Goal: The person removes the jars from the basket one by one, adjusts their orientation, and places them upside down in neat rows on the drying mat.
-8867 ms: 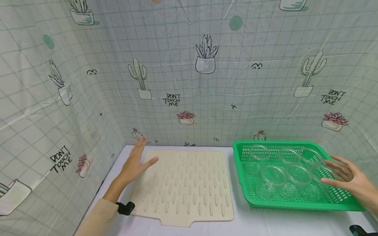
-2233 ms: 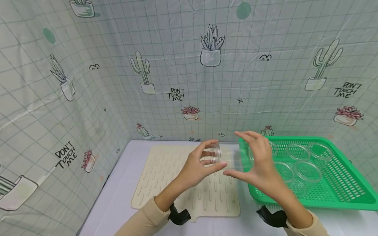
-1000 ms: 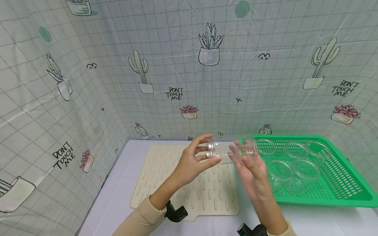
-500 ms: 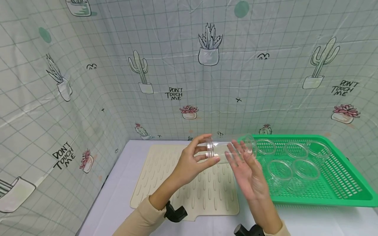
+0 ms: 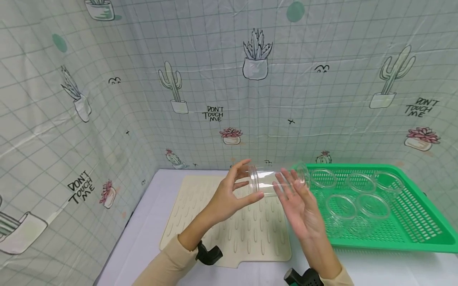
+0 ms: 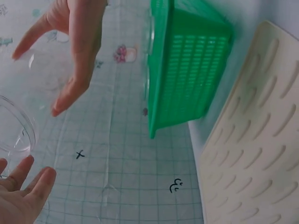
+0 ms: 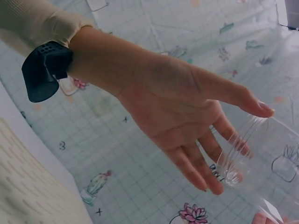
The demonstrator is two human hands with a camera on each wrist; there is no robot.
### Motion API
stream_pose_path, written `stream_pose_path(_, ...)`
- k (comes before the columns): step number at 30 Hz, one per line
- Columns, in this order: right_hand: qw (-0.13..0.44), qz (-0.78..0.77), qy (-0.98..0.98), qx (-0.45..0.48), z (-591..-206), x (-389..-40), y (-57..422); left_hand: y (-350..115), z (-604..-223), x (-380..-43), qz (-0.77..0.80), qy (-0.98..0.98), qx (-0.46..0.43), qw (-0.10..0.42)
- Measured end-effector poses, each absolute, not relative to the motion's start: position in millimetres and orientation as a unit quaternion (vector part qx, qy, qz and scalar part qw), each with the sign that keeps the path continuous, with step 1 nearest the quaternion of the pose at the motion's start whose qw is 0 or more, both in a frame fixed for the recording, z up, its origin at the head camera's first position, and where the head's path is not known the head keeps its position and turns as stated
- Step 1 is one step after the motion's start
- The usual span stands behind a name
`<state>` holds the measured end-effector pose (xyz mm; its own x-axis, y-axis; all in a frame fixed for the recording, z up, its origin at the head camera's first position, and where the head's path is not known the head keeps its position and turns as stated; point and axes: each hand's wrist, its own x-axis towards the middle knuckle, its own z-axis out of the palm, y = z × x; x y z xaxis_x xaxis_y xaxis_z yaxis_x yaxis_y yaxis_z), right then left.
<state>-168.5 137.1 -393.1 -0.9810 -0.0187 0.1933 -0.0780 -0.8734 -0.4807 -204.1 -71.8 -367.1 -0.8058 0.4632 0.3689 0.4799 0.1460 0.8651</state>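
Observation:
A clear cylindrical jar [image 5: 265,180] lies sideways in the air above the beige mat, its ridged left end facing my left hand [image 5: 224,200]. My right hand [image 5: 302,216], palm turned up, holds the jar's right end. The right wrist view shows its thumb on the near side of the jar [image 7: 273,151] and the fingers seen through the clear wall. My left fingers are spread around the left end. In the left wrist view, their fingertips [image 6: 29,161] sit right at the jar's rim. Several similar clear jars [image 5: 373,206] stand in the green basket to the right.
The green perforated basket [image 5: 386,247] stands on the table's right side. A beige drying mat [image 5: 264,242] with raised ridges lies at centre left, on a white tablecloth [image 5: 143,222]. Behind and to the left hangs a cactus-print curtain [image 5: 200,151].
A jar has left the basket and is now between my hands. My right hand has turned palm up and taken its right end. Over the last half second my left fingers have spread wider.

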Motion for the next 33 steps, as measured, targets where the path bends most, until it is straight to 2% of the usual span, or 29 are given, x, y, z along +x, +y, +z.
stream_pose_path(7,0.007,0.955,-0.284,0.079,-390,-178,134,-96,-375,-215,-0.533,-0.786,-0.311,0.023)
stream_pose_path(18,0.012,0.949,-0.310,0.063,-394,-194,121,-142,-406,-223,-0.467,-0.861,-0.201,-0.002)
stream_pose_path(25,0.001,0.948,-0.312,0.065,-398,-204,113,-169,-427,-227,-0.395,-0.898,-0.190,0.022)
stream_pose_path(33,-0.007,0.949,-0.314,0.033,-405,-216,101,-200,-454,-223,-0.326,-0.931,-0.161,0.015)
